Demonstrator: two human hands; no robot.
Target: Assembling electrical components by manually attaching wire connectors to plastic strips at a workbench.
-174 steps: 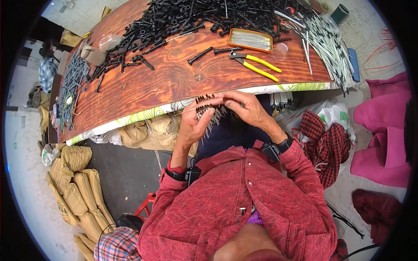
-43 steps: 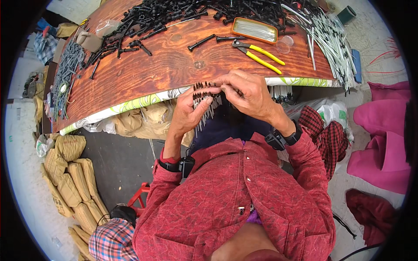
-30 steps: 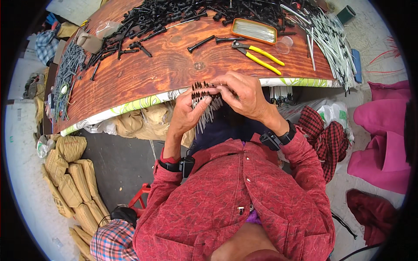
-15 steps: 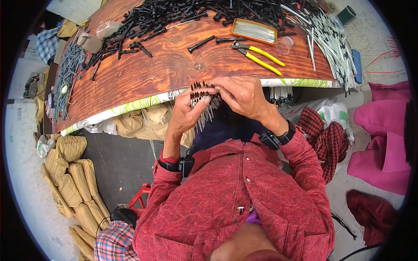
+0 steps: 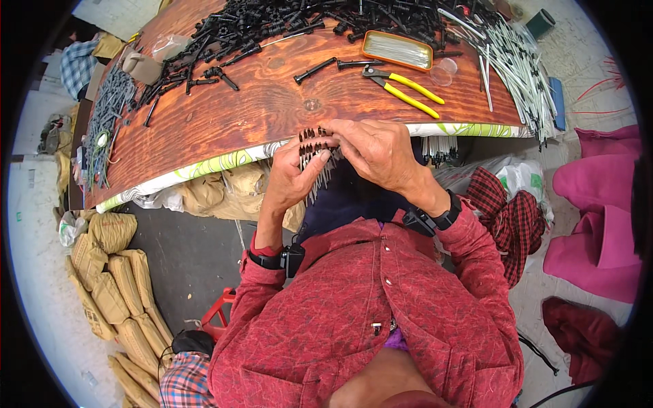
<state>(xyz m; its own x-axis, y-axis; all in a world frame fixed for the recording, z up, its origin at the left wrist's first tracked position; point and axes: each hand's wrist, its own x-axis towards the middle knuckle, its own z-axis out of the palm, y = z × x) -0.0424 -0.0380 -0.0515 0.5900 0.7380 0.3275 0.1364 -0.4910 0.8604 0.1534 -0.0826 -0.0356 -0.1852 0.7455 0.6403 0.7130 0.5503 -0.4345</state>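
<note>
Your left hand point(image 5: 294, 178) is gripping the bundle of pins point(image 5: 314, 151) just off the table point(image 5: 224, 115) edge, right hand point(image 5: 376, 151) pinching at the top row. I'd keep heads level and seat one at a time.

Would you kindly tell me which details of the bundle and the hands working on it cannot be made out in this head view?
- Bundle of black-tipped pins: its lower part hides behind the left hand; the count is too small to tell.
- Right hand: its fingertips curl over the bundle, so what they pinch is hidden.
- Orange tray: contents too fine to identify.
- Black parts pile: cut off by the top edge.
</note>
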